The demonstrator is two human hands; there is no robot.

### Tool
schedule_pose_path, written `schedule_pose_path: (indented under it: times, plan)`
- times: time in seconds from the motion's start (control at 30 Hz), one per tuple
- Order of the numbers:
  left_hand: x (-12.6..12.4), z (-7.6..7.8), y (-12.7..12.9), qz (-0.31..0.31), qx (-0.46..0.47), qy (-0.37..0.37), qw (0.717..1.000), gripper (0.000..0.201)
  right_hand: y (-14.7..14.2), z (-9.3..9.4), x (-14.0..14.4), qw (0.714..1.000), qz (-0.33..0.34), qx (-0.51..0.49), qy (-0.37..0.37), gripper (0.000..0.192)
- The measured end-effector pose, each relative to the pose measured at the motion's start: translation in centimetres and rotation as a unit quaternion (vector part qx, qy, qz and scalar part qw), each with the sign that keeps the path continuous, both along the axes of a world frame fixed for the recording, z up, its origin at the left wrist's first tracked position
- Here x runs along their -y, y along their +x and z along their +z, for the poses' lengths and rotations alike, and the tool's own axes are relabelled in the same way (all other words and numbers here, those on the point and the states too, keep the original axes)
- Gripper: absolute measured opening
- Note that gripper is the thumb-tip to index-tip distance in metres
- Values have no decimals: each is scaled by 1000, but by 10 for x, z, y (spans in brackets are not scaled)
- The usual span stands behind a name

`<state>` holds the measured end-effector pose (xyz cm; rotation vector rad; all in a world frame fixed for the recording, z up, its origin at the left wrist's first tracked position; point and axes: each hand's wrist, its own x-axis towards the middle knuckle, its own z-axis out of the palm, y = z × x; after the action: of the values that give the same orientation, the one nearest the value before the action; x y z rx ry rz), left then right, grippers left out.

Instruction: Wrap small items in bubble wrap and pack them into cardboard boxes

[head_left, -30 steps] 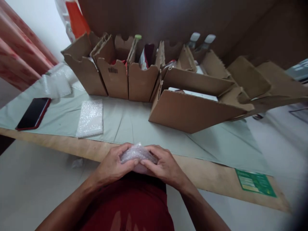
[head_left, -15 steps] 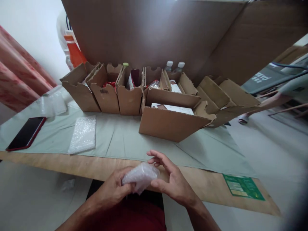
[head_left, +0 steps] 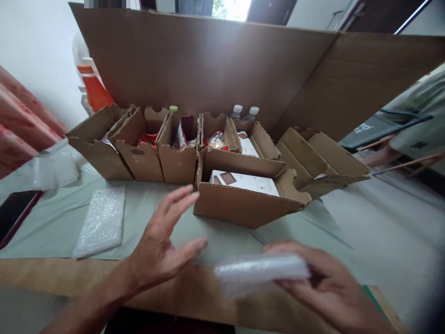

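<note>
My right hand (head_left: 323, 283) grips one end of a bubble-wrapped packet (head_left: 259, 270), held level above the table's front edge and a little blurred. Whatever is inside the wrap cannot be made out. My left hand (head_left: 162, 243) is open and empty, its fingers spread just in front of an open cardboard box (head_left: 239, 204) that has a white carton (head_left: 257, 184) inside. To the left of that hand, a flat piece of bubble wrap (head_left: 102, 220) lies on the pale green cloth (head_left: 139, 199).
Several open cardboard boxes (head_left: 179, 162) stand in a row holding snack packets. Behind them rise a cardboard panel (head_left: 208, 65), an orange bottle (head_left: 95, 88) and two white-capped bottles (head_left: 237, 110). A phone (head_left: 17, 211) and more plastic wrap (head_left: 55, 169) lie left. A person's arm (head_left: 384, 155) shows at right.
The wrapped packet has passed from my left hand to my right, which has moved right with it. My left hand has let go and opened toward the boxes. The view has tilted up.
</note>
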<state>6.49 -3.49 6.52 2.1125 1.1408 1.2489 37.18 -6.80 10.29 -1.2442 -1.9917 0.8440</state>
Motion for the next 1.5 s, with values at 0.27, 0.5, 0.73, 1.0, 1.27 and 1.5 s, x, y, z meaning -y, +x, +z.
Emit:
schedule_pose_path:
  times: [0.27,0.5,0.73,1.0,1.27,1.5]
  plan:
    - [-51,-11,38,72,15,123,990,22,-16,56,-86,951,-103,7,293,24]
    - [-42,-13,46,96,63,113,987,18,-68,63,-170,902,188,256,291,34]
    - [-44,-17,49,97,86,94,987,18,-98,68,-193,872,290,303,253,37]
    - [-43,-17,53,113,85,92,986,15,-96,47,-196,856,316,357,202,45]
    - [-44,-23,56,133,97,85,983,19,-105,42,-190,861,275,416,100,22]
    - [-44,-23,56,127,84,93,984,16,-91,42,-179,856,233,388,251,19]
